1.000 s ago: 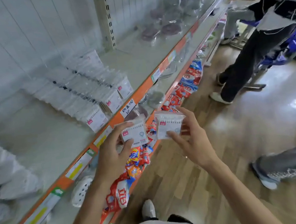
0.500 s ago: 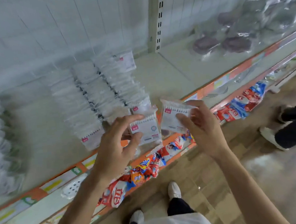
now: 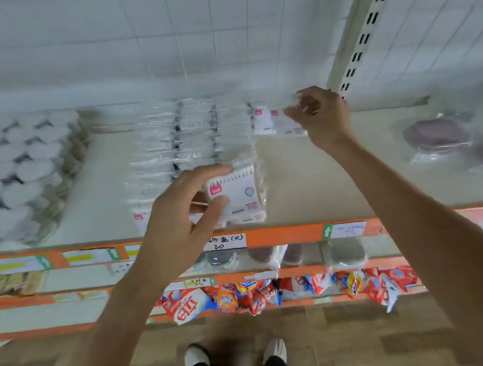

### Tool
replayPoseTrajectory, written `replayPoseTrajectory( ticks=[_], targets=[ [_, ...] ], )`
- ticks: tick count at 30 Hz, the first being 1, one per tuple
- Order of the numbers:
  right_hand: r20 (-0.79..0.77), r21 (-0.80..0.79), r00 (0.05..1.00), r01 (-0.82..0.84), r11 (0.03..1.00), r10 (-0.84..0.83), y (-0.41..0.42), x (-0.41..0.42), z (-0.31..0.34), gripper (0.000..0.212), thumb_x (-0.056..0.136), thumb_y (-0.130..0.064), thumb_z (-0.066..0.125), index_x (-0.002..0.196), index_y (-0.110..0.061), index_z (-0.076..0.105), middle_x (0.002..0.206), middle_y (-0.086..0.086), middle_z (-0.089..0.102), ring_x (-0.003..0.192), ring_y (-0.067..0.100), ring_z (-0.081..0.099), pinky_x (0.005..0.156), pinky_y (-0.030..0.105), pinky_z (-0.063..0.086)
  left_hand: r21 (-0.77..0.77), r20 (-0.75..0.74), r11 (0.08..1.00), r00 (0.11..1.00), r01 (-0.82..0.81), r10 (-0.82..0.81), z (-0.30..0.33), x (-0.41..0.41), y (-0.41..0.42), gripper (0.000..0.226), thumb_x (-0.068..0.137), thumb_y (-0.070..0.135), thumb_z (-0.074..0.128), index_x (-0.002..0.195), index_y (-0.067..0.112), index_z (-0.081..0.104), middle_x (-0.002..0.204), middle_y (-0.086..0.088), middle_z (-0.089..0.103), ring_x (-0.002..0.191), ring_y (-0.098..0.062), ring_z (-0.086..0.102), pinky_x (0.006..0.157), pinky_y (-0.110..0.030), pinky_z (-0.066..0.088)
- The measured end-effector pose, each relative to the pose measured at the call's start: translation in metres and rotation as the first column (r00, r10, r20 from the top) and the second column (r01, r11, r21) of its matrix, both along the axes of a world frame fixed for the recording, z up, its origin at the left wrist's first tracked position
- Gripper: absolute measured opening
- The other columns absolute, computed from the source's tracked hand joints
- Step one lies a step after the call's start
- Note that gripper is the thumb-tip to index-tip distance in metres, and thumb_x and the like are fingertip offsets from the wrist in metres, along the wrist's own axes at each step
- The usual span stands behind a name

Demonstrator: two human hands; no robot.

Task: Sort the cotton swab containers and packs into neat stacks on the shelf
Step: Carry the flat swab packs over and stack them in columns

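Near the shelf (image 3: pixel 308 175) front, your left hand (image 3: pixel 178 216) pinches a light, crinkly, slippery swab pack (image 3: pixel 235 195); hold its edges; far right, your right hand (image 3: pixel 321 117) fingers curl on another pack (image 3: pixel 287 121).

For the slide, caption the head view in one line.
Left hand holds a swab pack at the shelf front; right hand sets another pack at the back.
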State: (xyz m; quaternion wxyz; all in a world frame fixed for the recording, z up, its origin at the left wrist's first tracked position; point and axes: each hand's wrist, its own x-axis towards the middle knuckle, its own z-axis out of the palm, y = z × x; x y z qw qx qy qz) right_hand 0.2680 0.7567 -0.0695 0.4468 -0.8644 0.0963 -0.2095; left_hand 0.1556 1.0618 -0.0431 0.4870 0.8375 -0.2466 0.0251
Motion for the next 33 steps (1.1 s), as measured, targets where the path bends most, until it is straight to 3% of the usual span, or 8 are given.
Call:
replayPoseTrajectory(
  ticks=[4,11,16,20,24,28,30,33],
  targets=[
    [-0.085,0.023,0.994,-0.062,0.998,0.064,-0.002,0.041,-0.016,0.028,0.083,-0.029,0.080,0.108,-0.020,0.071,0.080,-0.014,0.064,0.075,0.004,0.064,0.070,0.021,0.050,-0.020,-0.012,0.997,0.997,-0.078,0.078,0.001,-0.007,-0.004,0.033,0.097,0.013,0.063,0.126,0.029,0.061,0.110,0.006,0.065,0.091,-0.011,0.068,0.078,-0.014,0.053],
    [-0.135,0.090,0.990,-0.028,0.996,0.040,-0.001,0.061,-0.028,0.033,0.081,-0.030,0.082,0.104,-0.022,0.061,0.082,-0.011,0.065,0.076,0.007,0.066,0.056,0.023,0.048,-0.036,-0.036,0.991,0.991,-0.129,0.128,-0.003,-0.008,-0.003,0.036,0.097,0.013,0.061,0.126,0.034,0.059,0.112,0.005,0.065,0.094,-0.020,0.068,0.080,-0.020,0.055],
    [-0.165,0.034,0.985,-0.042,0.999,0.047,0.000,0.057,-0.035,0.027,0.083,-0.023,0.082,0.101,-0.015,0.062,0.083,-0.010,0.062,0.071,0.001,0.060,0.046,0.005,0.039,-0.034,-0.067,0.991,0.990,-0.129,0.127,-0.006,-0.005,-0.006,0.035,0.097,0.012,0.062,0.125,0.032,0.060,0.112,0.006,0.067,0.096,-0.020,0.069,0.080,-0.023,0.057],
    [-0.177,-0.029,0.983,-0.046,0.998,0.040,0.001,0.056,-0.036,0.028,0.083,-0.023,0.081,0.106,-0.015,0.067,0.092,-0.004,0.068,0.074,0.004,0.062,0.050,0.001,0.038,-0.054,-0.085,0.992,0.990,-0.117,0.112,-0.005,-0.001,-0.010,0.035,0.096,0.010,0.062,0.126,0.028,0.061,0.112,0.006,0.068,0.095,-0.017,0.068,0.080,-0.021,0.056],
    [-0.190,-0.076,0.981,-0.043,0.996,0.028,0.002,0.053,-0.035,0.032,0.083,-0.026,0.080,0.109,-0.017,0.064,0.104,0.000,0.067,0.083,0.010,0.068,0.056,0.010,0.039,-0.072,-0.096,0.992,0.990,-0.107,0.100,-0.003,0.003,-0.015,0.034,0.097,0.011,0.062,0.125,0.029,0.061,0.114,0.007,0.068,0.095,-0.017,0.068,0.080,-0.019,0.054],
    [-0.228,-0.129,0.974,-0.026,0.991,-0.004,0.010,0.035,-0.012,0.053,0.086,-0.032,0.077,0.129,-0.017,0.049,0.128,0.004,0.049,0.102,0.017,0.059,0.070,0.022,0.040,-0.056,-0.080,0.996,0.995,-0.068,0.063,-0.002,0.010,-0.020,0.034,0.097,0.011,0.062,0.126,0.027,0.061,0.113,0.005,0.067,0.097,-0.015,0.069,0.077,-0.016,0.054],
    [-0.166,-0.108,0.984,-0.089,0.990,0.070,0.015,0.007,0.016,0.054,0.090,-0.033,0.072,0.135,-0.019,0.045,0.133,0.000,0.046,0.107,0.011,0.055,0.079,0.022,0.044,-0.038,-0.053,0.998,0.997,-0.054,0.052,0.002,0.019,-0.023,0.034,0.097,0.011,0.062,0.127,0.027,0.061,0.114,0.005,0.066,0.097,-0.014,0.068,0.077,-0.015,0.054],
    [-0.092,0.042,0.932,-0.347,0.937,0.350,0.027,-0.048,0.051,0.037,0.096,-0.028,0.067,0.131,-0.021,0.055,0.122,-0.008,0.063,0.104,-0.001,0.064,0.084,0.011,0.048,0.009,0.010,1.000,1.000,-0.027,0.027,0.007,0.039,-0.031,0.034,0.097,0.012,0.063,0.128,0.027,0.061,0.116,0.005,0.065,0.095,-0.009,0.067,0.078,-0.013,0.052]
  ],
)
